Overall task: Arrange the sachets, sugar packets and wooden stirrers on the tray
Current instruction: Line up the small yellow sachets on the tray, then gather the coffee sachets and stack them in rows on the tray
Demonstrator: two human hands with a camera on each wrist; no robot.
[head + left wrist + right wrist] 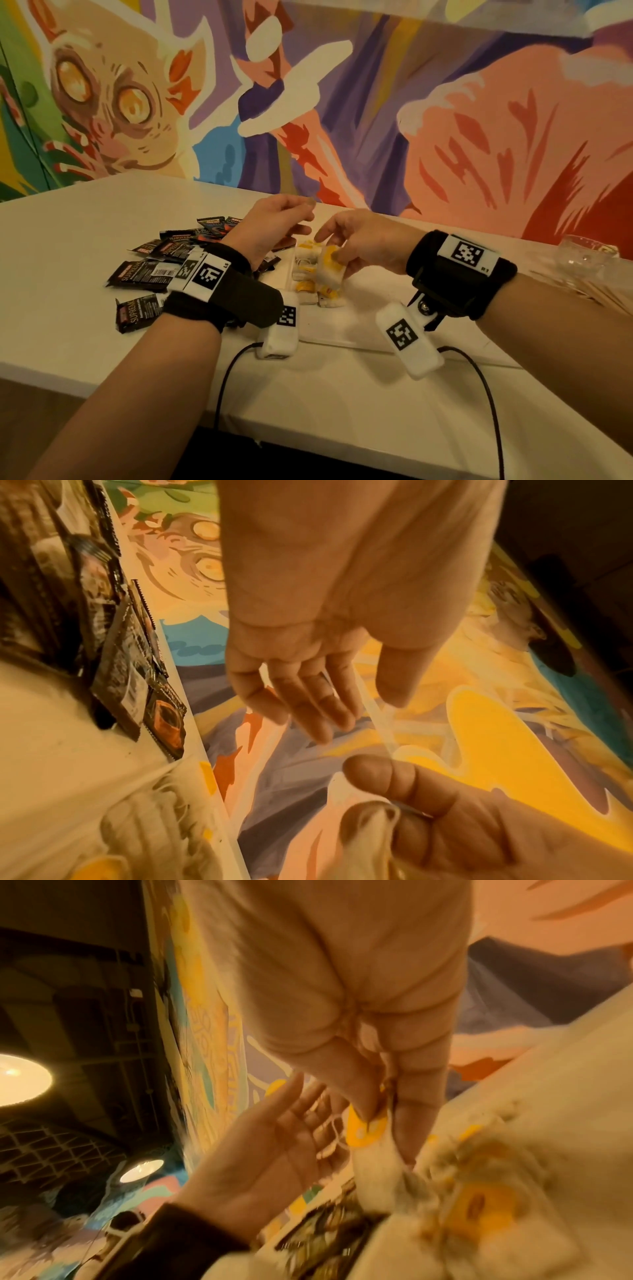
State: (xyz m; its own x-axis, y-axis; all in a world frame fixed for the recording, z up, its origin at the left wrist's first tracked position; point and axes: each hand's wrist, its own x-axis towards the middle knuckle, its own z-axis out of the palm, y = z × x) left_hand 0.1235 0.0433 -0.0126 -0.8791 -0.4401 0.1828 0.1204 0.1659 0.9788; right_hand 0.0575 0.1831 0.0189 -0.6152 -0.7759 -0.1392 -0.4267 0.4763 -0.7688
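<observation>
Right hand [363,240]: my thumb and fingers [416,1123] pinch one white tea-bag sachet with a yellow label [330,267], lifted off the surface, its lower end hanging below my fingertips.

Left hand [270,229]: raised just beside my right, fingers [308,704] relaxed and slightly spread, gripping nothing; a thin white string crosses them in the wrist views.

Other white-and-yellow sachets [305,274]: in a loose row directly beneath my right fingertips, on the pale tray [329,329].

Black coffee sachets [150,270]: scattered heap on the white table [68,240], under and outward of my left hand.

Wooden stirrers [596,294]: fanned on the table, well apart from my right fingers, beside a clear glass [585,257].
</observation>
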